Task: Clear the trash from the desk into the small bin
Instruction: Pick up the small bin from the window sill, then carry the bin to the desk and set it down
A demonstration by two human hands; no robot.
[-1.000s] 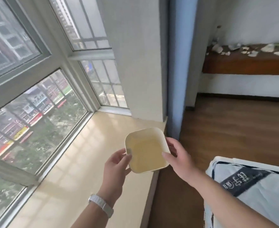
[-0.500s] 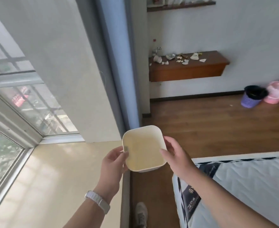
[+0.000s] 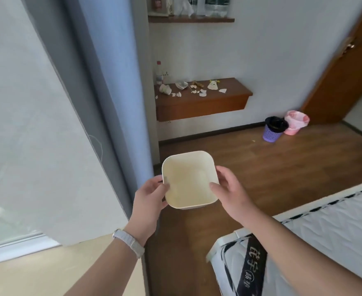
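Since the earlier frames the view has turned away from the window, bringing two floor baskets into sight, while both hands keep their hold. Cream and square, the small bin (image 3: 188, 180) sits between the hands above the wooden floor, open top toward the camera. The left hand (image 3: 149, 197) pinches its left rim, thumb over the edge, and the right hand (image 3: 229, 189) clamps the right rim likewise. Beside the right forearm lies a mattress (image 3: 329, 231). Well beyond, the wall-mounted desk (image 3: 201, 105) carries scattered trash (image 3: 197, 89). A purple basket (image 3: 272, 134) and a pink basket (image 3: 295, 122) stand touching, further right.
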